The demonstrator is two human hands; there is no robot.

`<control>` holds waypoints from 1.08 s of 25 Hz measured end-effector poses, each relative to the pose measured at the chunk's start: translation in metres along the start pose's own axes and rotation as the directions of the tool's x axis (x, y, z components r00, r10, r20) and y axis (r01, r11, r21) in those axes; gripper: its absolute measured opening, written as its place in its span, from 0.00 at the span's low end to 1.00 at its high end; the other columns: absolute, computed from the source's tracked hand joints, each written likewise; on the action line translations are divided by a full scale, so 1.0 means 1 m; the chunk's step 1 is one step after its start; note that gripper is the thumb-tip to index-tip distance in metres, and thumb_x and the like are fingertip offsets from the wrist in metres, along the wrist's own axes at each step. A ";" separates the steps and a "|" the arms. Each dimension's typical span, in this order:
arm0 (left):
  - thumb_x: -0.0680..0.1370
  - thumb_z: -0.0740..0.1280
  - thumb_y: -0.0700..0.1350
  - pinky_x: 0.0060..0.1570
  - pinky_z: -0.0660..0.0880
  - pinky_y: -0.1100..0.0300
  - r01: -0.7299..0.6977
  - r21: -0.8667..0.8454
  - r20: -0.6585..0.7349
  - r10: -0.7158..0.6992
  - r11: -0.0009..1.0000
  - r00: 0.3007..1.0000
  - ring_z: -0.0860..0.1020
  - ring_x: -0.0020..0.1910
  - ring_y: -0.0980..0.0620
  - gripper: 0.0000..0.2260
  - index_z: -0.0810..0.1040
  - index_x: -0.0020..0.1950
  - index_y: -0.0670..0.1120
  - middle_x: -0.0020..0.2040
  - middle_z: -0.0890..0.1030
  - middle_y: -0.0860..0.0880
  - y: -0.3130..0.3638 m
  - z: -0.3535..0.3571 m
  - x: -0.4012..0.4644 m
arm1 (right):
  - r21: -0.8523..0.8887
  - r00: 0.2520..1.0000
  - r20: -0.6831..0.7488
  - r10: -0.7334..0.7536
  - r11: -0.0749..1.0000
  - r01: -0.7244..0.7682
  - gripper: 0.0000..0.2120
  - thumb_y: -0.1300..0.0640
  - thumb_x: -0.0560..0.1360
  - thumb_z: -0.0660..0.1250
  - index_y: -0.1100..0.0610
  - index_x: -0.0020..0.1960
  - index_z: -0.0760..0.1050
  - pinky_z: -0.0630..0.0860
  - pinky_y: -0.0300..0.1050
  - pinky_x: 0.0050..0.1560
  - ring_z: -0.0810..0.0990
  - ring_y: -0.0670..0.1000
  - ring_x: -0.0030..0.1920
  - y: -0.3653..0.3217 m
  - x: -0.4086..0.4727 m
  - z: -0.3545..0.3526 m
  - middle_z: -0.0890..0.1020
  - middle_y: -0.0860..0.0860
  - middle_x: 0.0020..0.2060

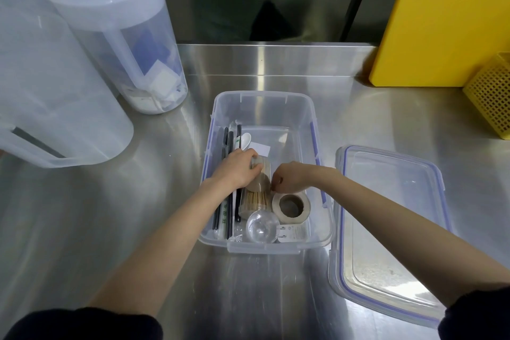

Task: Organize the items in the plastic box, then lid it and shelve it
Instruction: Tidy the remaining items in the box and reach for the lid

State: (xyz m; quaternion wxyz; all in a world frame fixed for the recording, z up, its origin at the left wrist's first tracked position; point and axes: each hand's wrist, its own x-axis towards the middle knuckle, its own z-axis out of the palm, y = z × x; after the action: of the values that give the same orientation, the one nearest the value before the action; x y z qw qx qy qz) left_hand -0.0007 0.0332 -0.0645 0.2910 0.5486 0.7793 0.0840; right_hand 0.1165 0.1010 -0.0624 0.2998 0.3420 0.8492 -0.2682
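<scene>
The left hand [238,171] curls its fingers round a clear, round container of toothpicks [255,192], holding its far end while the near end lies on the floor of the plastic box [321,130]. Just right of that grip, the right hand [292,177] hovers with fingers curled inward; whether it pinches anything cannot be told. Both hands are inside the box, a clear rectangular tub with rounded corners and purple-edged clips, resting on a brushed steel counter [154,229].

Left of the grip, black chopsticks [228,146] in clear sleeves lie lengthwise against the box wall, with a white spoon [245,140] beyond them. Near side of the grip sits a clear plastic dome [261,226]; right of it lies a cardboard-cored roll of tape [291,207]. The box's lid [392,223], clear with a purple seal, lies flat on the counter just right of the box. Far left stand two frosted plastic pitchers [129,36]; far right are a yellow board [441,22] and a perforated yellow basket [491,99].
</scene>
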 end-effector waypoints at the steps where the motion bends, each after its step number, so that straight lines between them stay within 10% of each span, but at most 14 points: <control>1: 0.79 0.58 0.49 0.60 0.70 0.51 0.001 -0.001 0.002 -0.001 1.000 1.000 0.72 0.63 0.44 0.19 0.67 0.68 0.44 0.65 0.72 0.41 0.000 0.000 -0.001 | 0.004 1.000 -0.016 0.000 1.000 0.001 0.17 0.55 0.78 0.59 0.62 0.61 0.75 0.75 0.49 0.62 0.79 0.58 0.57 0.000 -0.002 0.000 0.80 0.59 0.58; 8: 0.78 0.59 0.47 0.61 0.70 0.51 -0.015 0.029 -0.010 0.016 0.999 1.000 0.71 0.64 0.43 0.21 0.65 0.70 0.44 0.67 0.71 0.40 0.010 -0.012 -0.011 | 0.032 0.959 -0.279 -0.045 0.998 0.056 0.17 0.58 0.79 0.55 0.62 0.64 0.73 0.72 0.50 0.65 0.76 0.59 0.62 -0.003 -0.037 -0.014 0.78 0.59 0.62; 16: 0.79 0.58 0.46 0.63 0.69 0.54 -0.139 -0.054 -0.175 0.128 0.989 0.976 0.72 0.66 0.46 0.18 0.68 0.69 0.44 0.69 0.72 0.44 0.068 -0.032 -0.036 | 0.248 0.746 -0.663 0.069 0.960 0.131 0.16 0.58 0.78 0.57 0.58 0.65 0.71 0.71 0.47 0.62 0.78 0.57 0.60 0.037 -0.099 -0.018 0.81 0.56 0.59; 27: 0.79 0.58 0.43 0.60 0.70 0.56 -0.270 -0.064 -0.127 0.260 0.961 0.957 0.74 0.62 0.44 0.16 0.73 0.64 0.42 0.62 0.78 0.42 0.146 0.026 -0.055 | 0.586 0.741 -0.510 0.436 0.807 -0.071 0.16 0.57 0.75 0.63 0.57 0.63 0.73 0.70 0.42 0.57 0.78 0.56 0.61 0.148 -0.144 0.054 0.81 0.57 0.58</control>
State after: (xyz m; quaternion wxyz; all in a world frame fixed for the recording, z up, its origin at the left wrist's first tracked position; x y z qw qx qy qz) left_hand 0.1435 0.0351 0.0000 0.2528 0.6301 0.7103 0.1856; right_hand 0.3280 0.0971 -0.0363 -0.0696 0.5969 0.7333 -0.3180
